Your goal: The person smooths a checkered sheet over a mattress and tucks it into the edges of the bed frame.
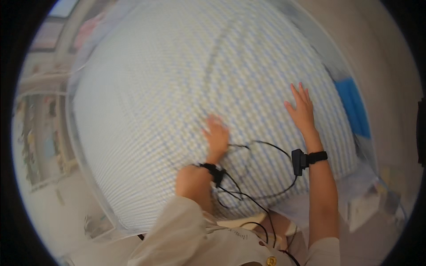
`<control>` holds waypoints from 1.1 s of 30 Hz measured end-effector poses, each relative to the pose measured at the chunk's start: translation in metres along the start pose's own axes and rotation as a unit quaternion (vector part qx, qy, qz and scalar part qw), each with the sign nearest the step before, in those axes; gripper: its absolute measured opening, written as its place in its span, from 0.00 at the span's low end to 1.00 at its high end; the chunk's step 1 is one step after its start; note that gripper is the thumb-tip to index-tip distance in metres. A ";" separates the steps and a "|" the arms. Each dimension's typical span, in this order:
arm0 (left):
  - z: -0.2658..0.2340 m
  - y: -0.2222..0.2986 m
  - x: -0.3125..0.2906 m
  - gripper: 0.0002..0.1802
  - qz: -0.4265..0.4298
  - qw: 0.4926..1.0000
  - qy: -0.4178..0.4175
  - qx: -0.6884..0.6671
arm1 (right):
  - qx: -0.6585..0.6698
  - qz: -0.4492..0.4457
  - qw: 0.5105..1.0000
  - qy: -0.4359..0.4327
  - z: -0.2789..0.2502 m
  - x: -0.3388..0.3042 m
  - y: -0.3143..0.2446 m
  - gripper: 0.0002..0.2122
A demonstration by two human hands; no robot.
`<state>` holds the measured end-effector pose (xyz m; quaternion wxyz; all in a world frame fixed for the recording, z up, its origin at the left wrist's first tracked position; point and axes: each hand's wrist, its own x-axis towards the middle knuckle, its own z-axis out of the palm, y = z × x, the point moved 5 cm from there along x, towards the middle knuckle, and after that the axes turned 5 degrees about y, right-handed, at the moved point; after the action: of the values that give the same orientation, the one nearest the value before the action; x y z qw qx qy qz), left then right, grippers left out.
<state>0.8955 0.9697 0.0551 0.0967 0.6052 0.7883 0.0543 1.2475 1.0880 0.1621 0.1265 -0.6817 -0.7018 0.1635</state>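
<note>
A large bed cover with a small check in white, pale blue and pale yellow spreads out below me. My left hand is over its near middle, somewhat blurred, with the thumb apart from the fingers and no object visible in it. Farther right, my right hand stretches over the cover with fingers spread, holding nothing. Whether either palm presses on the cloth I cannot tell. A long curved crease runs through the cover beyond my left hand.
Black cables loop over the cover between the black wrist straps on my arms. Pale see-through netting hangs round the bed. A bright blue item lies along the right edge. At the left stands a shelf with small items.
</note>
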 end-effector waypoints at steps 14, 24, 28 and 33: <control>-0.001 0.012 0.016 0.38 -0.010 0.990 -0.127 -0.065 | -0.060 0.189 0.979 0.050 -0.080 -0.137 0.240 0.29; -0.045 0.086 -0.109 0.38 0.156 0.894 -0.398 -0.138 | 0.120 0.192 0.974 -0.033 -0.096 -0.137 0.265 0.23; -0.044 0.125 -0.293 0.27 0.256 0.800 -0.430 -0.331 | -0.004 0.177 0.983 -0.036 -0.087 -0.115 0.280 0.23; 0.005 0.126 -0.371 0.15 0.000 0.731 -0.374 -0.570 | -0.025 0.103 0.994 -0.002 -0.098 -0.110 0.291 0.23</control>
<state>1.1077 0.6444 0.1081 0.7110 0.4073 0.5094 0.2628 1.5574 0.9887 0.1396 0.0902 -0.7531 -0.6318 0.1598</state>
